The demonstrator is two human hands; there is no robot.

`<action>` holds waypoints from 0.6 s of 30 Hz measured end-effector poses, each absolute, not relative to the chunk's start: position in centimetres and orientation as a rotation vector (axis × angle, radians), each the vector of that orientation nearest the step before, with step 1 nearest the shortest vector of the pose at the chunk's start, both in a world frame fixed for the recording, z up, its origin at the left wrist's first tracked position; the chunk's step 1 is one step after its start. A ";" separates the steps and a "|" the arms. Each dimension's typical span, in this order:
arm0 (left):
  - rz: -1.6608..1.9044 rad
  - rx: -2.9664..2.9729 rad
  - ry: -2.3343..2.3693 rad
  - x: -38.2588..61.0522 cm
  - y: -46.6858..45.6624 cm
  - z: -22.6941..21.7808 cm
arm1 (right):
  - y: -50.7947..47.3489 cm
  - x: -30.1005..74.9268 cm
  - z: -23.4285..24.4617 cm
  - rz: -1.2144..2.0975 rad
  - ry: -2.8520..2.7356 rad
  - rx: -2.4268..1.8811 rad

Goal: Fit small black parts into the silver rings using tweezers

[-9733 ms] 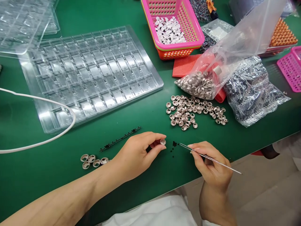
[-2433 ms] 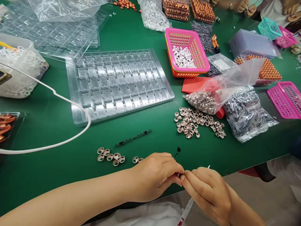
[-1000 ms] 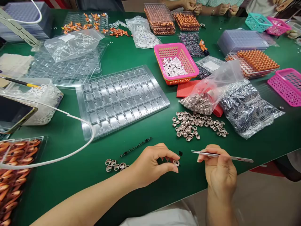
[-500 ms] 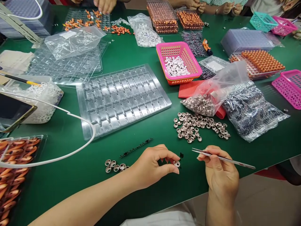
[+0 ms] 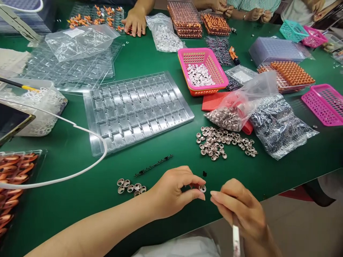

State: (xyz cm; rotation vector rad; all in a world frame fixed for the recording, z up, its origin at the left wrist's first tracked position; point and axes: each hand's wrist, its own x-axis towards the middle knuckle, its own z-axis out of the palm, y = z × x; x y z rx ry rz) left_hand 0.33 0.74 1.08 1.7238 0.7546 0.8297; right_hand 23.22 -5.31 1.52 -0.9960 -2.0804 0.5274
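Note:
My left hand (image 5: 174, 194) pinches a small silver ring-like metal cup (image 5: 203, 189) between thumb and forefinger, its open face turned up. Close to it, my right hand (image 5: 239, 205) is closed around metal tweezers (image 5: 236, 237), whose shank points down toward me; the rest is covered by the fingers. The right fingertips are pressed together just right of the cup, and whether they hold anything else is hidden. A tiny black piece (image 5: 204, 174) lies beyond the left fingertips. Several similar cups (image 5: 130, 188) and a thin black sprue strip (image 5: 154, 165) rest left of that hand.
Beyond my hands lies a pile of silver cups (image 5: 214, 141) beside a bag of cups (image 5: 227, 117). A clear plastic tray (image 5: 180, 94), a pink basket (image 5: 222, 80) of white pieces and a white cable (image 5: 91, 162) surround the work spot. A co-worker's hand (image 5: 135, 23) rests at the back.
My right hand has moved nearer the left one and swung the tweezers from pointing left to pointing down. The left hand keeps the cup. A co-worker's hand has come down onto the table.

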 end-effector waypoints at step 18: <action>0.791 1.949 0.566 0.6 -0.3 1.5 | -4.4 23.9 2.7 0.375 -2.527 -0.668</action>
